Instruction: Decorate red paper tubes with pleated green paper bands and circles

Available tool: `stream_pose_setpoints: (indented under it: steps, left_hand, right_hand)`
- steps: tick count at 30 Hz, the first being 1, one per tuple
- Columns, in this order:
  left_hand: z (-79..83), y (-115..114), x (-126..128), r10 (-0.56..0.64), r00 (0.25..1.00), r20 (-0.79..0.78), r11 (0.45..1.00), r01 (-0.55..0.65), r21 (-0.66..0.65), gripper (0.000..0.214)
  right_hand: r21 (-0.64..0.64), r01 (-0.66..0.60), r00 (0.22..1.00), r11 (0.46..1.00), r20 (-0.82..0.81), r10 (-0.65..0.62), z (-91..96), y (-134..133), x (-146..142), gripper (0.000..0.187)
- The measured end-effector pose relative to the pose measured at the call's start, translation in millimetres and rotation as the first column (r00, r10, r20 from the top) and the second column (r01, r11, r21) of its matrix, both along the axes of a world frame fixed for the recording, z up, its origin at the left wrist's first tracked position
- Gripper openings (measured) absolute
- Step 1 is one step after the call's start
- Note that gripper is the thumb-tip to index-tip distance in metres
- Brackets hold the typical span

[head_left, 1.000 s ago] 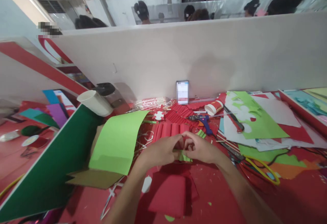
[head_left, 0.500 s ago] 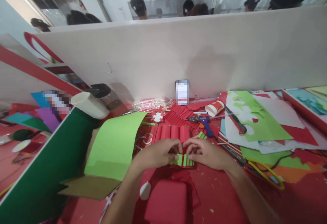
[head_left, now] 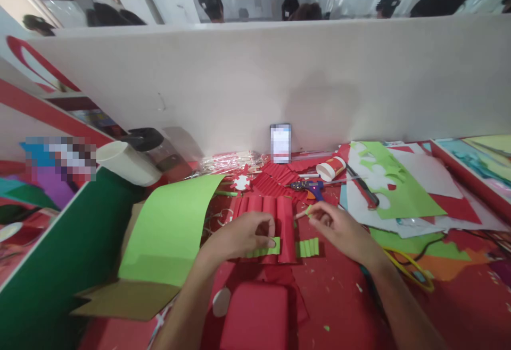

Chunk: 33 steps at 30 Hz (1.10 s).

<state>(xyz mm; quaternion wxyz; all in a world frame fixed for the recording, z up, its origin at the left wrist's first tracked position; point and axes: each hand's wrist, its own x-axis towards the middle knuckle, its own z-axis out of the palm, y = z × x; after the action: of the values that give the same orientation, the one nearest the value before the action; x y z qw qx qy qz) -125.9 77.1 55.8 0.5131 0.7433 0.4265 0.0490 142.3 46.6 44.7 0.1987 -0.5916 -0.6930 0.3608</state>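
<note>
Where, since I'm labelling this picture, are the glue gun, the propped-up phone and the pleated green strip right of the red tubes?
Glue gun (head_left: pixel 315 185): head view, on its blue body.
Phone (head_left: pixel 280 143): head view, mid-screen.
Pleated green strip (head_left: pixel 307 248): head view, on its folded middle.

The red tabletop (head_left: pixel 335 297) carries a rounded red block (head_left: pixel 255 315), a white paper oval (head_left: pixel 221 302), a pleated green strip (head_left: pixel 307 248), a row of red paper rolls (head_left: pixel 285 222), a tipped-over paper cup (head_left: pixel 332 169) and overlapping paper sheets (head_left: pixel 427 172).
</note>
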Motion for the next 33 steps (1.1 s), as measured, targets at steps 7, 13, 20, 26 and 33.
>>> stream_pose_setpoints:
  steps: [7,13,20,26,33]
  left_hand:
    - [4.8,3,-3,-0.061,0.994,0.096,0.996,0.066,-0.055,0.015]
    - [2.6,3,-7,-0.033,0.987,0.16,0.996,0.046,-0.081,0.015]
    - [4.0,4,-6,-0.043,0.982,0.181,0.994,0.06,-0.093,0.011]
    - [8.3,5,-9,-0.079,0.991,0.103,0.993,0.087,-0.074,0.021]
    - [7.6,4,-7,-0.03,0.987,0.156,0.999,0.033,-0.015,0.027]
  right_hand:
    - [0.118,0.191,0.731,0.975,0.645,-0.221,-22.0,40,34,0.044]
    - [0.051,0.126,0.714,0.991,0.689,-0.127,-18.2,50,19,0.043]
    - [0.086,0.103,0.781,0.991,0.61,-0.135,-15.1,44,23,0.025]
    - [0.101,0.209,0.917,0.973,0.327,-0.231,-12.9,36,41,0.03]
    - [0.134,0.177,0.929,0.975,0.305,-0.211,-13.0,33,35,0.035]
